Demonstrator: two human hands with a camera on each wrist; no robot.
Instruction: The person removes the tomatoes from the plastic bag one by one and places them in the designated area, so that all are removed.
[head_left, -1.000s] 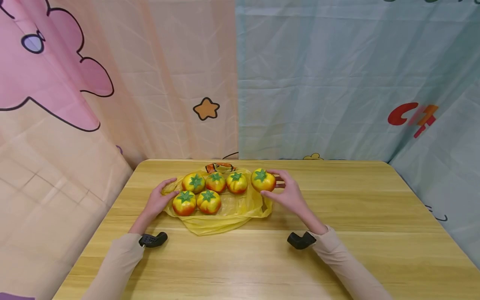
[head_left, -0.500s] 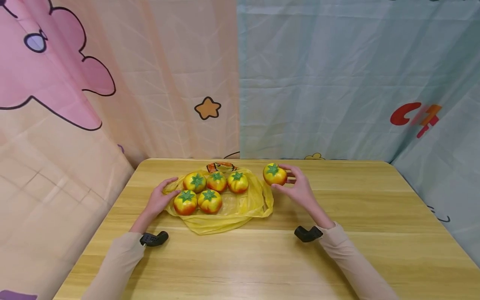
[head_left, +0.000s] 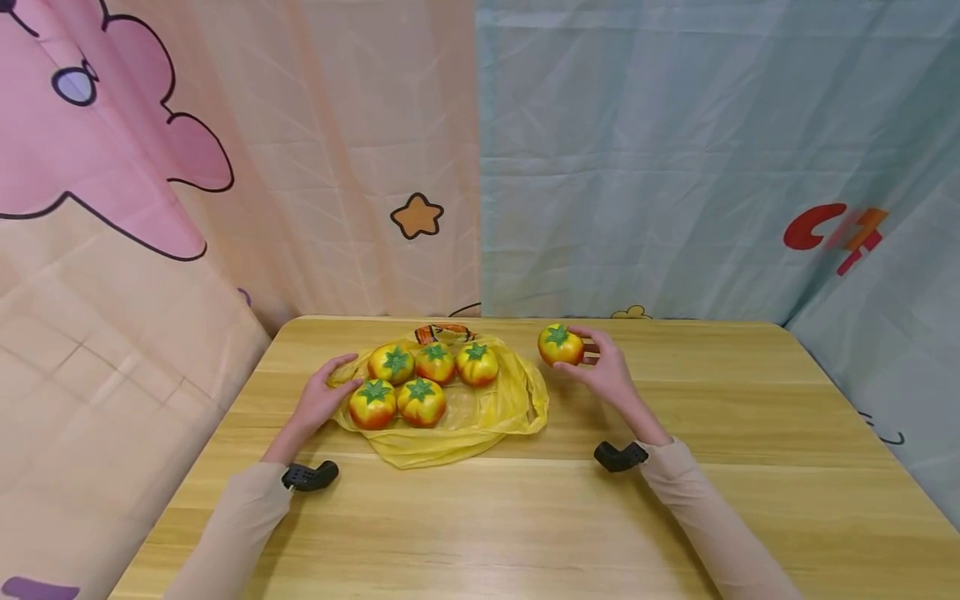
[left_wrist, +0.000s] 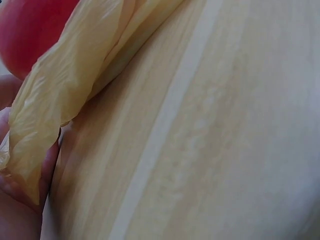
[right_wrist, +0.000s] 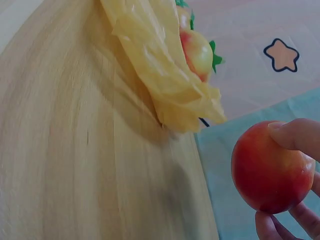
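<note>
Between the thumb and fingers of my right hand (head_left: pixel 606 377) is a yellow-red tomato (head_left: pixel 560 346) with a green star-shaped leaf top. It is lifted, right of the yellow plastic bag (head_left: pixel 517 392), and its red underside shows in the right wrist view. Several similar tomatoes (head_left: pixel 422 403) sit on the bag in two rows. At the bag's left side, my left hand (head_left: pixel 318 402) curls round the edge, its thumb close to the front left tomato (head_left: pixel 372 405). The left wrist view has thin plastic (left_wrist: pixel 65 65) bunched over that hand, with a red tomato (left_wrist: pixel 32 32) behind it.
Everything lies on a light wooden table (head_left: pixel 480 525) near its far edge. Printed curtains (head_left: pixel 637 167) hang behind and at both sides. An orange printed patch (head_left: pixel 442 333) shows at the bag's back. Black wrist devices (head_left: pixel 311 477) are worn at both cuffs.
My right hand has carried its tomato rightward and slightly farther back, from over the bag's right edge to beyond it. The left hand stays at the bag's left edge.
</note>
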